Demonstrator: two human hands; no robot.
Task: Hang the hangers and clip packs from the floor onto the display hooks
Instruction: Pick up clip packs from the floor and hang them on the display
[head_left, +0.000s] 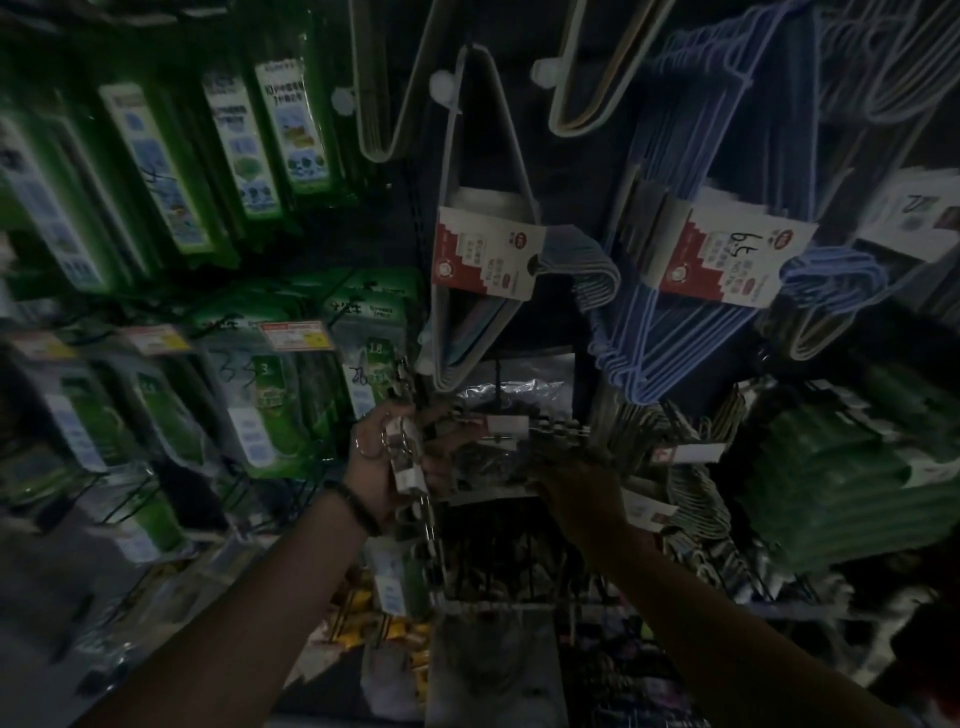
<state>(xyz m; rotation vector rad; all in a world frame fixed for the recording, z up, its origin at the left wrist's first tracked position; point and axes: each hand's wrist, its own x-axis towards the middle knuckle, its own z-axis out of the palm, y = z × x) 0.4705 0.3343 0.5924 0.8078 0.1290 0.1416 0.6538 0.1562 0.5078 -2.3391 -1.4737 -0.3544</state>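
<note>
The scene is dark. My left hand (379, 467) grips a string of metal clip packs (408, 457) that runs from above the hand down below my wrist. My right hand (571, 483) reaches to a display hook (519, 426) carrying a white tag and a row of metal clips; its fingers lie at those clips, and how they are placed is too dark to see. Above hang bundles of hangers: a white bundle (467, 260) with a red and white label, and a blue bundle (691, 291).
Green packaged goods (249, 374) fill the hooks on the left wall. More green packs (841, 478) and metal hangers (691, 488) hang at right. A wire rack (519, 571) sits below my hands, with yellow packets (363, 623) lower left.
</note>
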